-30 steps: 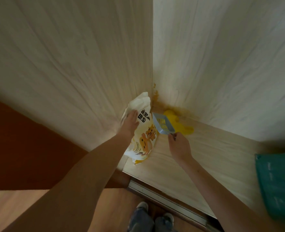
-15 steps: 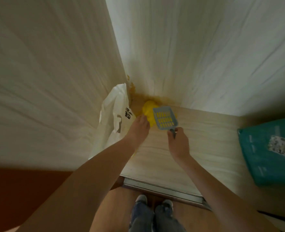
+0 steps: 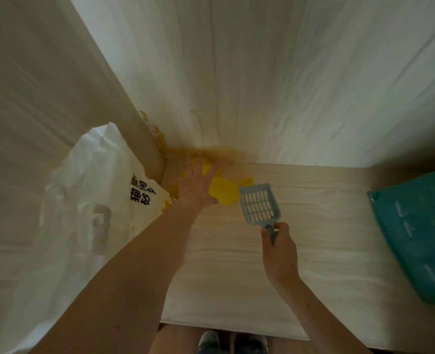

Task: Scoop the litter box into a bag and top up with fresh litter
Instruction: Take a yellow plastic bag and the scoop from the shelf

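Litter bag (image 3: 94,200), white and crumpled, is seen leaning against the left panel (image 3: 45,85) of a pale wood-grain compartment, with bold black characters printed near its upper right edge; the characters are upside down from this view and cannot be read with certainty. A handle cut-out is visible lower on the bag. At the far right, a teal bag (image 3: 415,238) is laid on the compartment floor (image 3: 237,264), a white label patch on it too blurred to be read.

Now the left hand (image 3: 197,186): it is stretched into the back corner, fingers spread wide, palm down, and is laid on a yellow plastic item (image 3: 224,191) crumpled there. Nothing is gripped by it. A brownish-yellow stain (image 3: 206,152) is seen on the back wall just above.

The right hand (image 3: 280,251) is curled shut around the handle of a grey-blue slotted scoop (image 3: 260,206), thumb pressed on top. The scoop head is pointed forward, held just right of the yellow item, and its slots are seen empty. Shoes (image 3: 233,343) are glimpsed at the bottom edge.
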{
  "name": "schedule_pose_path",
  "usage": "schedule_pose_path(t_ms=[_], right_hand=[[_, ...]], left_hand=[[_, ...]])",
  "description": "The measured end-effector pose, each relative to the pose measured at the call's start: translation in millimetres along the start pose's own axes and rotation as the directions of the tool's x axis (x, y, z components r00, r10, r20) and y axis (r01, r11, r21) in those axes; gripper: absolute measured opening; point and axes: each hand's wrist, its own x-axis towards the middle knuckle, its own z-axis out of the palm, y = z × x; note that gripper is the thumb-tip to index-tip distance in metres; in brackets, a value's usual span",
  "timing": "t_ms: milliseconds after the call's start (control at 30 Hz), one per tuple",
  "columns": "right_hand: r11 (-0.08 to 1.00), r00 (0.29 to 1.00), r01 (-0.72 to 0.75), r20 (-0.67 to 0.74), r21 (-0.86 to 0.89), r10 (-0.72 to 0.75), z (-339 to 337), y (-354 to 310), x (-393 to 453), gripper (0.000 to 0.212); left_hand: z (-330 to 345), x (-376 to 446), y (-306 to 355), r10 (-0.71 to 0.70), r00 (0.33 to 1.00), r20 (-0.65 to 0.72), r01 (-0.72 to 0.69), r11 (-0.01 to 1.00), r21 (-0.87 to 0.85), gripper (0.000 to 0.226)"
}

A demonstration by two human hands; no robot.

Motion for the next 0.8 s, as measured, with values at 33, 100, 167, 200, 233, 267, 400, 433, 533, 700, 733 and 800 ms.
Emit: schedule_pose_path(t_ms=[33,100,167,200,233,267,400,433,533,700,733,800], right_hand=[[1.000,1.000,0.002,-0.003,0.004,-0.002,4.9,7.5,3.7,0.007],[1.000,1.000,0.006,-0.008,0.019,-0.006,14.2,21.7,9.6,0.007],[0.999,1.000,0.012,-0.018,0.032,-0.011,21.8,32.4,14.0,0.008],[0.999,1.000,0.008,-0.018,0.034,-0.007,23.7,36.2,13.8,0.007],[1.000,1.000,0.007,-0.011,0.026,-0.006,25.2,38.6,13.5,0.006],[1.000,1.000,0.009,-0.001,0.012,-0.009,25.9,40.9,12.4,0.005],[1.000,1.000,0.012,0.004,-0.013,-0.012,24.2,42.2,2.8,0.005],[1.000,1.000,0.009,0.002,-0.013,-0.009,22.2,39.6,0.1,0.006],[1.000,1.000,0.007,-0.006,-0.021,-0.007,10.7,23.5,-8.8,0.007],[1.000,0.999,0.014,-0.047,0.021,-0.013,-19.4,-20.8,-28.7,0.008],[1.000,0.998,0.014,-0.063,0.027,-0.012,-26.5,-29.5,-33.7,0.010],[1.000,0.995,0.025,-0.094,0.018,-0.023,-42.5,-47.4,-43.9,0.015]], left_hand=[[8.1,10.3,-1.7,-0.006,1.000,0.002,0.006,1.000,-0.015,0.113],[23.4,26.0,-4.2,-0.017,0.999,0.031,0.018,0.999,-0.042,0.115],[36.2,35.4,-6.5,-0.026,0.995,0.094,0.032,0.998,-0.060,0.114],[46.4,37.9,-8.0,-0.022,0.989,0.147,0.029,0.998,-0.051,0.112],[56.8,38.5,-9.6,-0.012,0.980,0.198,0.018,0.999,-0.027,0.109],[68.9,36.7,-10.6,0.002,0.971,0.240,-0.001,1.000,-0.002,0.104],[101.0,8.5,-6.0,0.067,0.967,0.247,-0.060,0.998,-0.035,0.071],[101.7,-1.5,-2.1,0.082,0.970,0.231,-0.075,0.996,-0.042,0.068],[86.0,-33.3,13.3,0.105,0.970,0.219,-0.093,0.994,-0.065,0.068],[33.4,-84.4,32.0,0.121,0.984,0.128,-0.102,0.984,-0.143,0.072],[19.1,-96.4,35.3,0.132,0.988,0.084,-0.118,0.980,-0.160,0.072],[-12.1,-121.2,41.3,0.178,0.984,0.002,-0.175,0.971,-0.164,0.071]])
